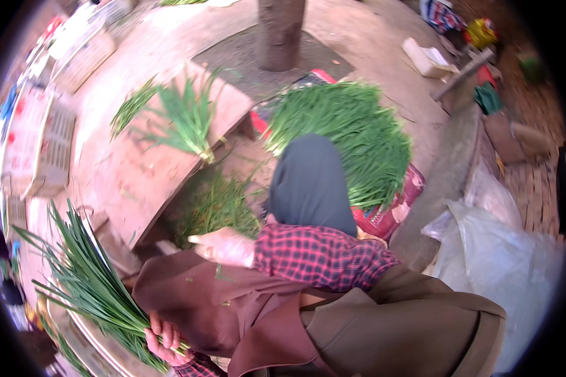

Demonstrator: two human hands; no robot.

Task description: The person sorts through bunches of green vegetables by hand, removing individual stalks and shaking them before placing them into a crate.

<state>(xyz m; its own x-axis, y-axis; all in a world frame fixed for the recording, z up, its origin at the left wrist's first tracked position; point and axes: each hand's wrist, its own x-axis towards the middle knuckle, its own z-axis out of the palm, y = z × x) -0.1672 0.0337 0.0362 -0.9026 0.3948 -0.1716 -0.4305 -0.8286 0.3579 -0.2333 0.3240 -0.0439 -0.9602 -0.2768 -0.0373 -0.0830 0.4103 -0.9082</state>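
Observation:
At the lower left my left hand (165, 339) is closed round the pale stem ends of a bunch of garlic chives (97, 276), whose long flat leaves fan up and to the left. My right hand (226, 247) hangs over my lap, with a thumb or finger stretched out to the left and nothing visible in it; its other fingers are partly hidden. Beyond it, a smaller bundle of green leaves (185, 116) lies on a low wooden bench (122, 166), with a few thin stalks (134, 103) beside it.
A big heap of chives (352, 138) lies on a red sack (399, 204) past my knee. Leaf scraps (223, 204) litter the ground by the bench. A post (281, 34) stands behind, white crates (41, 141) at left, plastic sheeting (497, 245) at right.

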